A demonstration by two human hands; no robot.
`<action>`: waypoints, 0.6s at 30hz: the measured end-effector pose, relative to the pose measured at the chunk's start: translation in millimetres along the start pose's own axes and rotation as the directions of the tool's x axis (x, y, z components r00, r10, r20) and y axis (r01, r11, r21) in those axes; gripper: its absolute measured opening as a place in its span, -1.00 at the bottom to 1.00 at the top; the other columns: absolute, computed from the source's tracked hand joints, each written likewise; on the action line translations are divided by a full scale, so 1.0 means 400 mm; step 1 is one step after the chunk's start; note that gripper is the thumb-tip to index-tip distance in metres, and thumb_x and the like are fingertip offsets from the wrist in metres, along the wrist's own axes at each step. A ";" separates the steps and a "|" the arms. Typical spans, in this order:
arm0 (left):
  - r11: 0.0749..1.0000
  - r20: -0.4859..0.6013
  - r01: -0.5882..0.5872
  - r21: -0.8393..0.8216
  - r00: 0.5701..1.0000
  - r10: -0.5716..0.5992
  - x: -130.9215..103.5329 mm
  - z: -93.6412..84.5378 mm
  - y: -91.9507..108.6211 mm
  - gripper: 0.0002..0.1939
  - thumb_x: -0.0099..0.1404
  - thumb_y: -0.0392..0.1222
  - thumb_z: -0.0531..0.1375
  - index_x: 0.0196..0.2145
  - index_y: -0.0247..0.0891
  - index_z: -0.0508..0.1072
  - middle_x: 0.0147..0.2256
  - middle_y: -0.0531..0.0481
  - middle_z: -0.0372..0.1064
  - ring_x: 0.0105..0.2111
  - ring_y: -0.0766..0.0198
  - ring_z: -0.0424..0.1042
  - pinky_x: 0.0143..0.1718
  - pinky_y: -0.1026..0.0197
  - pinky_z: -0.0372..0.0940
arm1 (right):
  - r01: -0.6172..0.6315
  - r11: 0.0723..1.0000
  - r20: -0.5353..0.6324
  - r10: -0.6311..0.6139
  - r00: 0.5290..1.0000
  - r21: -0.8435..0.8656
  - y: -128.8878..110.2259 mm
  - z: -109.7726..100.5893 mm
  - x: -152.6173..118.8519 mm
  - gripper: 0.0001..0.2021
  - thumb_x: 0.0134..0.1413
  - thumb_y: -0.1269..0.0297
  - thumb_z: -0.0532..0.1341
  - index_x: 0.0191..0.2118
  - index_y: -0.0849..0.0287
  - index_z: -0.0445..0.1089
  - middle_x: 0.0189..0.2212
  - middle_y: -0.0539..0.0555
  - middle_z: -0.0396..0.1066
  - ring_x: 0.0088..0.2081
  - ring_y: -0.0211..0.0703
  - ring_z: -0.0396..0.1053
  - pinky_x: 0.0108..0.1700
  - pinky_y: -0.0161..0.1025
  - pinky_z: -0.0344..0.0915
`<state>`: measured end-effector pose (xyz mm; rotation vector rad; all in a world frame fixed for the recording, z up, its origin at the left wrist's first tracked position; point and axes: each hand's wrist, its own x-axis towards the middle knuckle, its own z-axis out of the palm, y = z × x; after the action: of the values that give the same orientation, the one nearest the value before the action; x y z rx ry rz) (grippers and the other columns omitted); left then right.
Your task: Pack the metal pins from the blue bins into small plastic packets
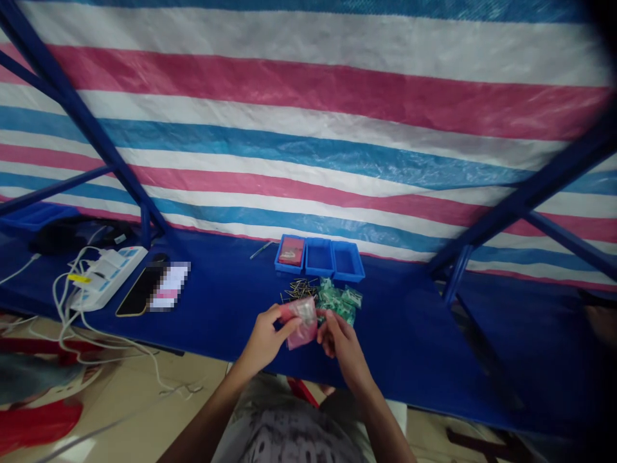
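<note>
My left hand (270, 334) is closed on a small pink-and-clear plastic bag (303, 323), its thumb pressed over the front. At the bag's right edge, my right hand (337, 337) has its fingers curled together; what they pinch, if anything, is too small to make out. Just beyond the bag lies a loose pile of screws (299, 289), partly hidden by it. Beside the screws, to the right, is a heap of small green-and-clear packets (337, 299), close to my right fingertips.
Behind the piles, three joined blue bins include a left one (276, 262) holding a red packet (292, 249). A thin metal tool (260, 250) lies left of them. Farther left are a phone (139, 289) and a power strip (108, 276) with tangled cables. Blue frame bars (96, 141) slant at both sides.
</note>
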<state>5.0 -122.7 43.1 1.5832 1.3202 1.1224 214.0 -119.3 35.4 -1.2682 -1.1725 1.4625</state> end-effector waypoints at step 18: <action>0.918 -0.014 -0.094 0.386 0.994 0.107 -0.019 0.006 -0.021 -0.69 0.55 -0.20 0.05 0.17 -0.20 0.41 -0.01 -0.18 0.46 0.00 0.05 0.47 0.07 -0.01 0.35 | 0.168 0.985 0.075 -0.171 0.982 0.047 -0.007 0.005 -0.019 -0.60 0.26 0.05 0.36 0.12 0.04 0.35 -0.22 0.05 0.56 -0.23 0.00 0.50 -0.16 -0.14 0.40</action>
<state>4.0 -128.9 33.2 1.9412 1.5702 0.9951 213.0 -126.4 39.8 -1.0642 -1.2640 1.4132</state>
